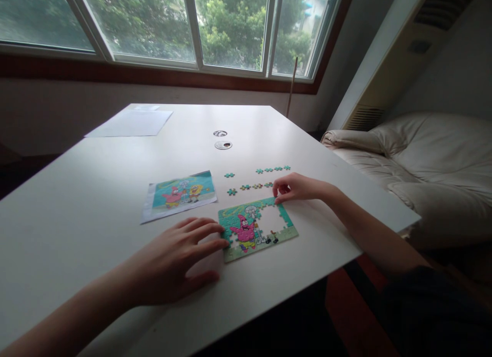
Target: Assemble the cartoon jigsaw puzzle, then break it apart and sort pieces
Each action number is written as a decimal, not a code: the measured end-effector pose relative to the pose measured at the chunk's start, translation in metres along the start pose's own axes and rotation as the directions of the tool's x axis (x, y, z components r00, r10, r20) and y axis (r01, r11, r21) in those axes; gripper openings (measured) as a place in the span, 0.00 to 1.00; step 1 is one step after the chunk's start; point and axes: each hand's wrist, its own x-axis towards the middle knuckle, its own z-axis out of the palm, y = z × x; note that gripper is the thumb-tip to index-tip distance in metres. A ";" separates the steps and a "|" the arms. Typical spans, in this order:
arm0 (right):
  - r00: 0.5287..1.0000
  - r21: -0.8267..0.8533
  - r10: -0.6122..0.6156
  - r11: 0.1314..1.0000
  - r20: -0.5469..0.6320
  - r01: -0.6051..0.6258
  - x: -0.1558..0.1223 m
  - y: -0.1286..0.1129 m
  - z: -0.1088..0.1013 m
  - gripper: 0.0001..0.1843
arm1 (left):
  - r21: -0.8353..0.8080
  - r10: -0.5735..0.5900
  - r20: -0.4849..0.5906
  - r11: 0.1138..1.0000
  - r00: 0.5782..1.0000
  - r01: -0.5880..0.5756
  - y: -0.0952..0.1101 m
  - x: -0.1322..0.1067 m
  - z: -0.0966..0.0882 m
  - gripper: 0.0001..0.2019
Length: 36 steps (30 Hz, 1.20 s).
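Observation:
A partly assembled jigsaw puzzle (245,234) with a pink starfish character lies flat on the white table. Its right half has a large gap, and a smaller one shows near the left edge. My left hand (180,254) rests with fingers spread, fingertips on the puzzle's left edge. At the upper right edge, my right hand (294,186) is closed in a pinch; whatever its fingertips hold is hidden. Loose puzzle pieces (257,186) lie in rows just beyond the puzzle. To its upper left is a printed reference picture (184,193) showing the cartoon characters.
Two round metallic-looking discs (223,145) sit farther back on the white table (96,193). White paper sheets (130,123) lie at the far left corner. A cream leather sofa (430,157) stands to the right, and a thin stick (292,87) rises behind the table.

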 end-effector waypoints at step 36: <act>0.871 -0.168 0.340 0.893 -0.354 -0.417 -0.021 0.087 -0.035 0.12 | 0.029 0.015 -0.022 0.999 1.000 -0.015 -0.003 -0.002 0.003 0.18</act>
